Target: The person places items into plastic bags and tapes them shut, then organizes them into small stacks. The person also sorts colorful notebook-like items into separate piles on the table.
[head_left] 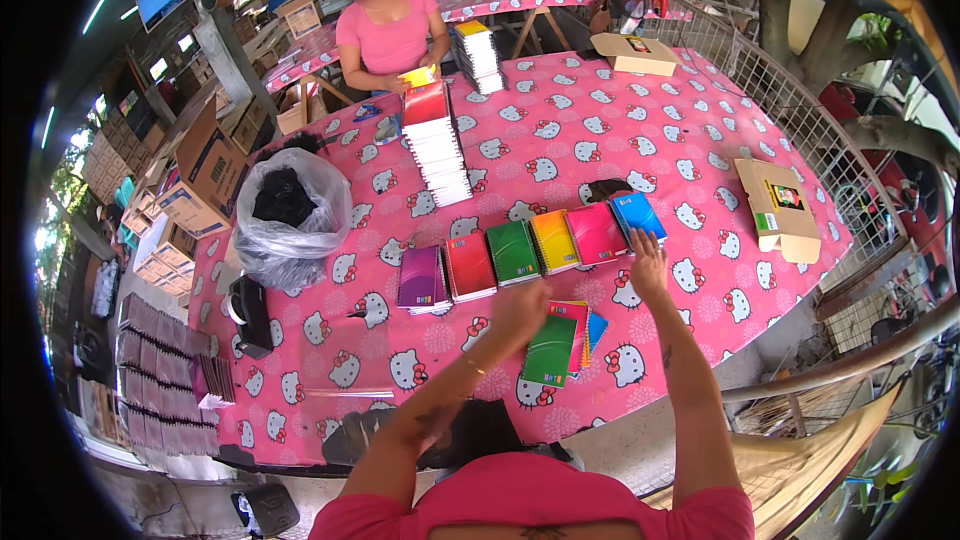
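Observation:
Spiral notebooks lie side by side in a slanting row on the pink table: a purple notebook point(420, 278), a red notebook point(470, 266), a green notebook point(512, 252), a yellow notebook point(555, 241), a pink notebook point(597, 233) and a blue notebook point(637, 212). At the blue one's near edge is my right hand point(650, 265), fingers stretched out. My left hand point(523, 306), smeared by motion, hovers below the green and yellow ones; its fingers cannot be made out. Nearer me sits a fanned pile, with a green notebook point(549, 350) on top and pink, yellow and blue ones partly showing beneath.
A tall notebook stack point(435, 155) stands across the table, beside a person point(390, 30) handling a yellow notebook. A plastic bag point(292, 215) with black stuff, a tape dispenser point(250, 315) and bundled notebooks point(165, 370) are left. Open cardboard boxes point(778, 210) lie right.

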The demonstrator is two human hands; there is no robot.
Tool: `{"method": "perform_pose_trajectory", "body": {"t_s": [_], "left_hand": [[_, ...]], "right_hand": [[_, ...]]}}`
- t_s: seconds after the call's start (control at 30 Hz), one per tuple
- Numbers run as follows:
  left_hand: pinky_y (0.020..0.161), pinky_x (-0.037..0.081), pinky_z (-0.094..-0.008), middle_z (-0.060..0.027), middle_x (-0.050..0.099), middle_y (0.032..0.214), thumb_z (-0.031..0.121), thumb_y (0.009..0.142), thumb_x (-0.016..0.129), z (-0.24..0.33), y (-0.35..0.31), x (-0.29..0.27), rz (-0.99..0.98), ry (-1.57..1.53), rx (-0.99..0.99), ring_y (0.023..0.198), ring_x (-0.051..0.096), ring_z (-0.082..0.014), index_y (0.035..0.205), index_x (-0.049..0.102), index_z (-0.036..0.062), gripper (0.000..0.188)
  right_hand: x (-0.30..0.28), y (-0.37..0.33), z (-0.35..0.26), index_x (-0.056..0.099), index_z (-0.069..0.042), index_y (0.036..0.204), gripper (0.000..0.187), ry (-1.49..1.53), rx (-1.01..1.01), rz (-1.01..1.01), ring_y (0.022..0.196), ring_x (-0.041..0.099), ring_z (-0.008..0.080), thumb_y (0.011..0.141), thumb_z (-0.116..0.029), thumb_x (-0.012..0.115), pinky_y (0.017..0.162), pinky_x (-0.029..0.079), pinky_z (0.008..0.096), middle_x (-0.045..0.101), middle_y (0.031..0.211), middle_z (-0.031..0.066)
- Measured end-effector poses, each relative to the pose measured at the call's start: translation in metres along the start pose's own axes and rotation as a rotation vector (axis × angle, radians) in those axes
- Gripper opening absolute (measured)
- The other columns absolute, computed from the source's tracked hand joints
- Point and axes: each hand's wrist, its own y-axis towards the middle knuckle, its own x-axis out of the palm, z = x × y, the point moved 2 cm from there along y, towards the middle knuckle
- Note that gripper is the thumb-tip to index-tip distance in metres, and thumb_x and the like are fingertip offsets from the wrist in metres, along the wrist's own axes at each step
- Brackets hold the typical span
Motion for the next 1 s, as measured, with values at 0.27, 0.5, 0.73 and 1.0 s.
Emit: {"method": "perform_pose_trajectory", "body": {"t_s": [0.27,0.5,0.73,1.0], "left_hand": [[0.083,0.053,-0.0406,-0.0122,0.068,0.099,0.007,0.082,0.063,-0.119,-0.055,-0.073,0.263,0.413,0.227,0.094,0.065,-0.0299,0.118,0.062,0.0023,0.036],[0.058,0.051,-0.0426,-0.0073,0.064,0.069,0.021,0.081,0.069,0.036,-0.012,-0.090,0.169,0.164,0.475,0.060,0.062,-0.0284,0.083,0.062,0.0069,0.016],[0.067,0.047,-0.0437,-0.0097,0.058,0.072,0.023,0.087,0.066,0.043,-0.050,0.044,0.179,0.122,0.496,0.073,0.060,-0.0291,0.081,0.058,0.0083,0.018],[0.070,0.047,-0.0423,-0.0112,0.062,0.078,0.023,0.092,0.066,0.019,-0.059,0.025,0.103,-0.011,0.259,0.077,0.062,-0.0310,0.087,0.061,0.0057,0.019]], "right_hand": [[-0.090,0.011,-0.057,0.068,-0.005,0.097,0.016,0.442,0.108,0.152,0.087,0.059,0.0310,0.084,0.002,0.063,0.074,0.045,0.0419,0.063,0.091,0.0126],[-0.123,-0.106,-0.156,0.066,-0.005,0.103,0.016,0.992,0.112,-0.341,0.094,0.065,0.0253,0.097,-0.018,0.058,0.084,0.051,0.0341,0.066,0.091,0.0098],[-0.069,-0.063,-0.105,0.062,0.001,0.114,0.022,1.126,0.647,-0.043,0.093,0.060,0.0164,0.101,-0.015,0.052,0.082,0.050,0.0313,0.064,0.103,0.0092],[-0.134,-0.114,-0.129,0.053,-0.001,0.120,0.042,0.922,0.603,-0.521,0.075,0.065,0.0184,0.094,-0.031,0.066,0.064,0.051,0.0360,0.066,0.096,0.0149]]}}
